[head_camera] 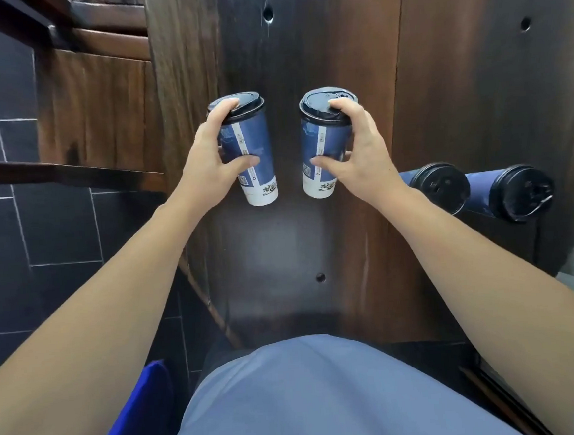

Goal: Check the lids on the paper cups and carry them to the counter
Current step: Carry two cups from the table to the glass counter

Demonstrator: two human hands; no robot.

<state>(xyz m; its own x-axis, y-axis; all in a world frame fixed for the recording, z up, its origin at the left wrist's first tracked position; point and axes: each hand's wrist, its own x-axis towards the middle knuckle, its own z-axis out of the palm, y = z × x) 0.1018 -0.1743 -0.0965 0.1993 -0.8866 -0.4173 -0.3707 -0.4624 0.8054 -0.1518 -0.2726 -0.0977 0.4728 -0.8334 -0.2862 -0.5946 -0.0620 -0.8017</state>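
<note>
Left hand [205, 155]: the left cup [249, 151] is gripped, thumb across its side, fingers curled round its far side, and the forefinger is laid on its lid [240, 105].
Right hand [359, 150]: the right cup [321, 149] is held the same way, thumb across the paper wall, a fingertip pressed on its lid [326, 106].
Where the cups are: both are held upright over the dark wood top [299, 44], side by side but apart; whether the bases are touching the wood cannot be told.
Spare cups: two more lidded cups [439, 188] [520, 192] are seen at the right edge of the top, near the right wrist.
Contents: nothing inside any cup can be seen, since all four are closed by black lids; whether they are filled cannot be told.
Risk, lids: if a lid is only half seated, it could be popped by a squeeze on the soft paper wall, and a spill would follow.
Risk, spare cups: the nearer one could be knocked over by the right forearm, because it is passed so closely.
Risk, carrying: with one cup per hand, neither can be steadied by the other hand, so a tilt could let liquid out through a sip hole.
</note>
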